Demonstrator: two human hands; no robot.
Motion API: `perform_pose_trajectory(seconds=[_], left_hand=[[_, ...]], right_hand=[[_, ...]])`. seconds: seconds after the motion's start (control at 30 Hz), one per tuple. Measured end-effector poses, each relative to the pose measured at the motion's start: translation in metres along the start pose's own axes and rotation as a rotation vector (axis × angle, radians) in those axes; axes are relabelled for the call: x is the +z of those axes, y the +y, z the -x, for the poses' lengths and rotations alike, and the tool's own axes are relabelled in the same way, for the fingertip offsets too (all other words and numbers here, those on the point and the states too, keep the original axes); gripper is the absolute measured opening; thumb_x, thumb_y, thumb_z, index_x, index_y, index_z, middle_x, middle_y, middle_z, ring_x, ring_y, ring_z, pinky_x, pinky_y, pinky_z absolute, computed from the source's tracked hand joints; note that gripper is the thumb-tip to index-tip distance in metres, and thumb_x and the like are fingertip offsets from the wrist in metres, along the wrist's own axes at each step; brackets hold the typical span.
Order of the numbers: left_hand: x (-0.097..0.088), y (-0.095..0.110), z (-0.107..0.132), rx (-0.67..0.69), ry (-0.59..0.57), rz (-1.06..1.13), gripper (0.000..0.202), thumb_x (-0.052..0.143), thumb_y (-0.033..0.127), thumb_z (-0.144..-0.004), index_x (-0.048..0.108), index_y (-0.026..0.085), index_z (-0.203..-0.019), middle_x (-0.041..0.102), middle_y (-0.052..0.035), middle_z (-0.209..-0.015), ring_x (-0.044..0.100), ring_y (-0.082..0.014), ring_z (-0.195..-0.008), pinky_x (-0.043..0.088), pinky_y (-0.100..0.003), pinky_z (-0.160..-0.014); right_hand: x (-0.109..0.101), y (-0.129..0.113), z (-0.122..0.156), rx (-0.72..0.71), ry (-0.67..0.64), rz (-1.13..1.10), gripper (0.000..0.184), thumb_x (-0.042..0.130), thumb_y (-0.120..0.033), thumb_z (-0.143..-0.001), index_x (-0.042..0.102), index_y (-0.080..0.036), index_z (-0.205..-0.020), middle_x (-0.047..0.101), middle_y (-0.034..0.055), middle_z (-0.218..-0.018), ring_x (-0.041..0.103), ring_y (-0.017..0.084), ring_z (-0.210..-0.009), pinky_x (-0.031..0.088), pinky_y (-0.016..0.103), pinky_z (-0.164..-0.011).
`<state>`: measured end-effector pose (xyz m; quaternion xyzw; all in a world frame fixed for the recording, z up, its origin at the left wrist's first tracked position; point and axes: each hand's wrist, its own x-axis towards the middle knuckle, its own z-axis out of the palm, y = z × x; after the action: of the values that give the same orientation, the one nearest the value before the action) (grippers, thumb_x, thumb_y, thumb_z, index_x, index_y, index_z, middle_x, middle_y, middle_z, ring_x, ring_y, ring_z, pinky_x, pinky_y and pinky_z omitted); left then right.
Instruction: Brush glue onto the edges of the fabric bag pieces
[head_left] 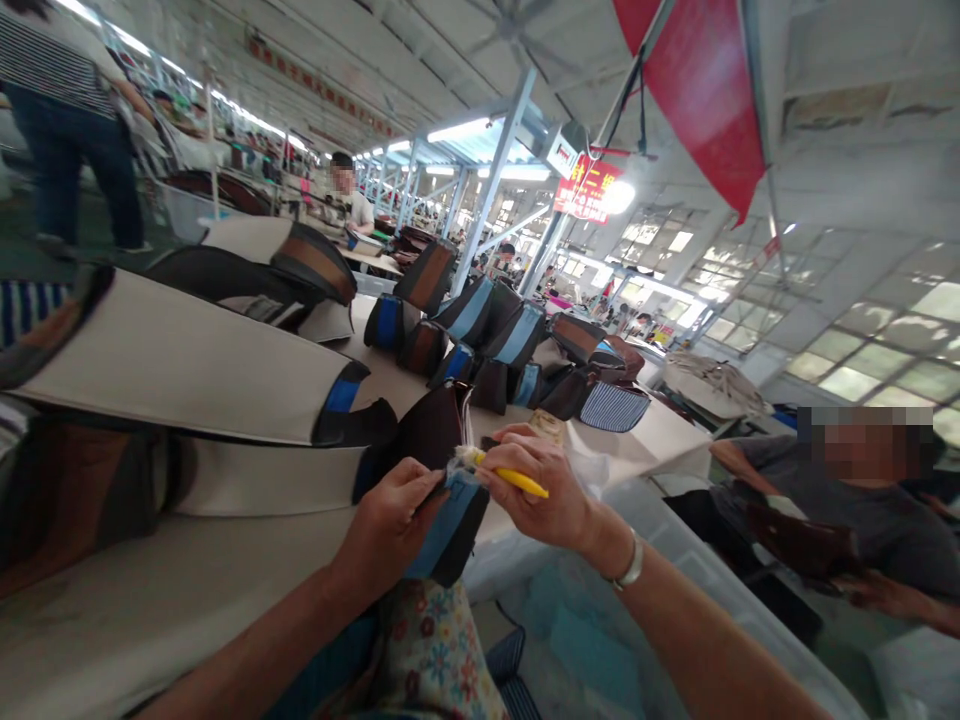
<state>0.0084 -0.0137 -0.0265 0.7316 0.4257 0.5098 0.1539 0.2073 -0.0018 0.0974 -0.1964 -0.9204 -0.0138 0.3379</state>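
Note:
My right hand (536, 485) is closed around a brush with a yellow handle (525, 484); its pale, frayed tip meets the upper edge of a blue and black fabric piece (442, 530). That same edge is pinched between the thumb and fingers of my left hand (394, 520), and the rest of the piece hangs down over my lap. Just behind my hands a dark brown piece (435, 430) stands on the table. Exactly how the brush tip touches the fabric is too small to tell.
Long cream panels with dark ends (210, 360) cover the table's left side. Several curved black pieces with blue or brown bands (517, 335) stand farther back. A translucent plastic bin (690, 570) is at lower right. A seated co-worker (862, 510) holds a brown piece on the right.

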Motion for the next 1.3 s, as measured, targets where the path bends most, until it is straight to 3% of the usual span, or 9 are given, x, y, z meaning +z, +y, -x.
perform_pose_trajectory(seconds=[0.1,0.2,0.43,0.6,0.8,0.9,1.03,1.2,1.3], left_hand=[[0.005,-0.004,0.005,0.144,0.028,-0.267,0.029,0.048,0.025,-0.096,0.062,0.015,-0.120,0.061,-0.0078,-0.091,0.058,-0.0204,-0.085,0.050,-0.033,-0.077],[0.008,-0.003,0.006,0.291,-0.039,-0.485,0.029,0.046,0.016,-0.095,0.061,0.015,-0.121,0.063,-0.0092,-0.092,0.057,-0.0224,-0.087,0.048,-0.038,-0.083],[0.009,0.010,0.002,0.439,-0.009,-0.726,0.017,0.047,0.014,-0.095,0.063,0.015,-0.103,0.059,-0.0055,-0.081,0.052,-0.0197,-0.075,0.046,-0.036,-0.070],[0.007,0.014,0.001,0.493,0.048,-0.763,0.014,0.049,0.010,-0.094,0.061,0.014,-0.101,0.057,-0.0039,-0.079,0.052,-0.0187,-0.073,0.047,-0.034,-0.068],[0.010,0.015,0.003,0.540,0.053,-0.765,0.015,0.055,0.008,-0.090,0.061,0.010,-0.104,0.058,-0.0043,-0.081,0.052,-0.0187,-0.074,0.048,-0.033,-0.067],[0.011,0.016,0.004,0.543,0.066,-0.768,0.015,0.055,0.008,-0.090,0.062,0.011,-0.103,0.058,-0.0042,-0.080,0.053,-0.0187,-0.073,0.048,-0.033,-0.067],[0.010,0.018,0.001,0.522,0.038,-0.752,0.015,0.056,0.007,-0.088,0.063,0.012,-0.101,0.059,-0.0048,-0.082,0.053,-0.0189,-0.074,0.048,-0.033,-0.067],[0.009,0.016,0.000,0.488,0.040,-0.736,0.012,0.056,0.009,-0.089,0.063,0.012,-0.099,0.058,-0.0044,-0.080,0.053,-0.0186,-0.074,0.048,-0.033,-0.068],[0.010,0.013,0.002,0.477,0.014,-0.698,0.013,0.055,0.010,-0.090,0.064,0.012,-0.099,0.059,-0.0047,-0.081,0.053,-0.0188,-0.075,0.048,-0.033,-0.068]], right_hand=[[-0.013,0.000,0.002,0.106,0.150,-0.013,0.007,0.060,-0.019,-0.091,0.060,-0.024,-0.095,0.065,0.0011,-0.081,0.065,0.020,-0.085,0.052,0.041,-0.087],[-0.019,-0.009,-0.001,0.181,0.288,-0.073,0.009,0.058,-0.019,-0.093,0.060,-0.025,-0.098,0.065,0.0019,-0.086,0.065,0.021,-0.094,0.052,0.040,-0.086],[-0.014,-0.008,-0.003,0.002,-0.092,0.066,0.007,0.058,-0.020,-0.091,0.054,-0.024,-0.086,0.061,-0.0013,-0.071,0.061,0.017,-0.073,0.051,0.037,-0.083],[-0.022,-0.010,-0.005,0.123,0.085,0.015,0.006,0.057,-0.020,-0.092,0.055,-0.023,-0.088,0.063,0.0002,-0.077,0.060,0.016,-0.073,0.048,0.035,-0.079],[-0.010,-0.008,-0.014,0.322,-0.096,0.221,0.021,0.057,-0.029,-0.092,0.053,-0.021,-0.072,0.059,0.0006,-0.066,0.056,0.016,-0.063,0.041,0.030,-0.065],[-0.008,-0.010,-0.020,0.334,-0.086,0.268,0.021,0.055,-0.032,-0.093,0.053,-0.021,-0.075,0.059,0.0009,-0.067,0.055,0.016,-0.062,0.038,0.029,-0.063],[-0.004,-0.013,-0.027,0.295,-0.200,0.346,0.020,0.055,-0.031,-0.092,0.053,-0.020,-0.075,0.056,0.0000,-0.063,0.052,0.015,-0.057,0.032,0.029,-0.058],[-0.005,-0.017,-0.031,0.335,-0.058,0.255,0.023,0.051,-0.033,-0.095,0.055,-0.020,-0.076,0.058,0.0000,-0.066,0.053,0.014,-0.057,0.034,0.027,-0.058],[0.002,-0.014,-0.029,0.308,-0.082,0.259,0.023,0.052,-0.033,-0.095,0.056,-0.020,-0.077,0.060,0.0001,-0.066,0.054,0.014,-0.057,0.035,0.027,-0.058]])
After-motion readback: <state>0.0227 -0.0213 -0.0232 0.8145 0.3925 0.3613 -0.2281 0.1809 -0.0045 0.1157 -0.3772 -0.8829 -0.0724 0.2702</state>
